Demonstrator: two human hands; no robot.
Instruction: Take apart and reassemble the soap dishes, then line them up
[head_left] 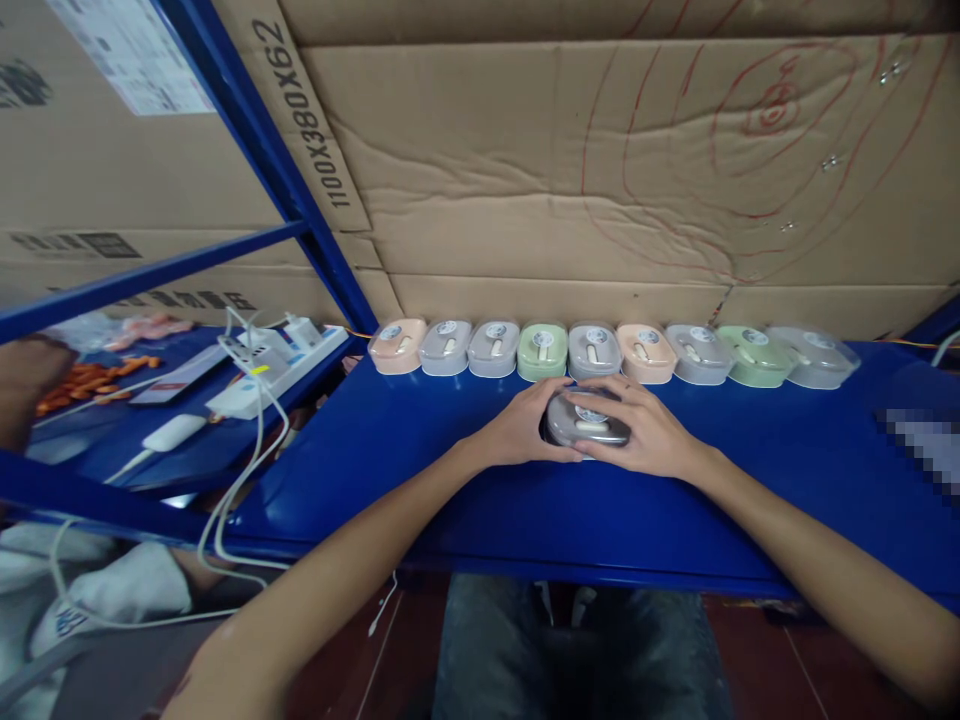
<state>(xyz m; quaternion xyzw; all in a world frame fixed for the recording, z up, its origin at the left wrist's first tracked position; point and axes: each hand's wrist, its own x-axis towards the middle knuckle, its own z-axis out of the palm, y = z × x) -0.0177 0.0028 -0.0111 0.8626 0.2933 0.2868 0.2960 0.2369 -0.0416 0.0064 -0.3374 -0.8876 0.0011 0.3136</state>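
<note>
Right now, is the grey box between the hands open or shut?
Shut: the grey box has its clear lid seated flat, both hands' fingers resting on it.

You have nine small lidded boxes lined up along the cardboard wall: two peach (pixel 397 346), five grey (pixel 445 347) and two green (pixel 542 349). A tenth box, grey (pixel 587 420), sits between your two hands, left hand (pixel 517 430) and right hand (pixel 645 432). At the far left you have one white power strip (pixel 281 368) with two white plugs (pixel 303 330) in it.
</note>
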